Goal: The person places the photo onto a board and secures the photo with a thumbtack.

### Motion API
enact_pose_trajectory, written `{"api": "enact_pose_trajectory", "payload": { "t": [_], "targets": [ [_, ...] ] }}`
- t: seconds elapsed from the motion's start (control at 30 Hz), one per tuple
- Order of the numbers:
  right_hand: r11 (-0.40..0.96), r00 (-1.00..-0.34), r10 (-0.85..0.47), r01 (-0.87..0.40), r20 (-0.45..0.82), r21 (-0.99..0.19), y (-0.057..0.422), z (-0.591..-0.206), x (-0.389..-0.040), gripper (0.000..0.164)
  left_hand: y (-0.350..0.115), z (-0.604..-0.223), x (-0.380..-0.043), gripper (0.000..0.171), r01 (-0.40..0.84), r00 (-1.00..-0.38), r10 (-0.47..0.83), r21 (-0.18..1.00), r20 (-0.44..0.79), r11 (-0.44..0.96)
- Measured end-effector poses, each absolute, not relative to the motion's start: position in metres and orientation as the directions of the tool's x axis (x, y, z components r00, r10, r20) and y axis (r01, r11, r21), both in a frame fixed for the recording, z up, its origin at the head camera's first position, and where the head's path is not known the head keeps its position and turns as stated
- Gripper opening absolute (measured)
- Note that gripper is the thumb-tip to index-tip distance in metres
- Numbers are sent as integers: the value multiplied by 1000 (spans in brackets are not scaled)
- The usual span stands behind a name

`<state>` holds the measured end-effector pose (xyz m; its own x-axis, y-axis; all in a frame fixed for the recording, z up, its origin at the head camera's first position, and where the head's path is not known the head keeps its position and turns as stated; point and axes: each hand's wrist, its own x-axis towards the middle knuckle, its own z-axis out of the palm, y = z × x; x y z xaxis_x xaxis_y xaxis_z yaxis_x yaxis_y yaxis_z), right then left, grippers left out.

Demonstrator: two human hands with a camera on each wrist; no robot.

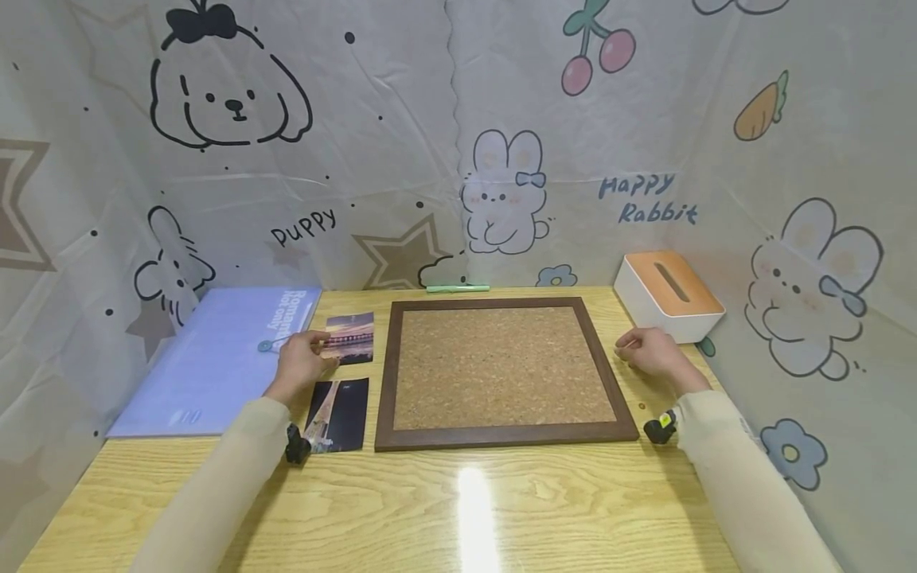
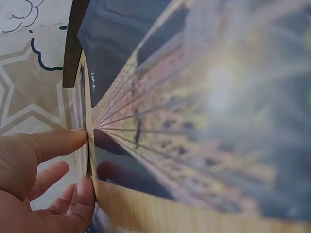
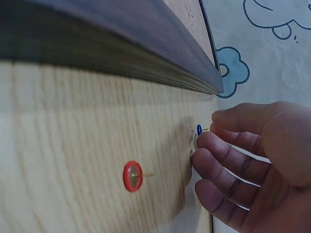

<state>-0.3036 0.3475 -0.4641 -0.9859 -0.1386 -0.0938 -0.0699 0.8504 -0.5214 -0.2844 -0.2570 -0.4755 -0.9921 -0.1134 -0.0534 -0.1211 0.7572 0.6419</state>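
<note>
I'm at the pick-up step: my left hand point(image 1: 299, 364) pinches the upper photo point(image 1: 351, 337) beside the cork board point(image 1: 501, 370), my right hand point(image 1: 648, 350) curls onto a blue pushpin point(image 3: 199, 129) on the tabletop point(image 1: 458, 509), so lifting both comes next.

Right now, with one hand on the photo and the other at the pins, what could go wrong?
1. The left hand pinches the upper photo only at its edge; it may bend, crease or slip from the grip.
2. The right hand picks at a blue pushpin on the table; the point could prick a fingertip.
3. A red pushpin lies loose nearby, apparently point-up; a sleeve or palm might land on it or knock it away.
</note>
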Motion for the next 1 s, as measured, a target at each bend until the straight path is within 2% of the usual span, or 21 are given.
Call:
{"api": "enact_pose_trajectory", "payload": {
  "t": [0.63, 1.0],
  "targets": [
    [863, -990, -124, -74, -69, -500, 348, -469, -304, 21, -264, -469, -288, 50, -145, -989, -100, 659, -107, 738],
    [891, -989, -139, -106, -43, -441, 347, -469, -303, 17, -269, -465, -285, 52, -108, -994, -57, 685, -96, 720]
  ]
}}
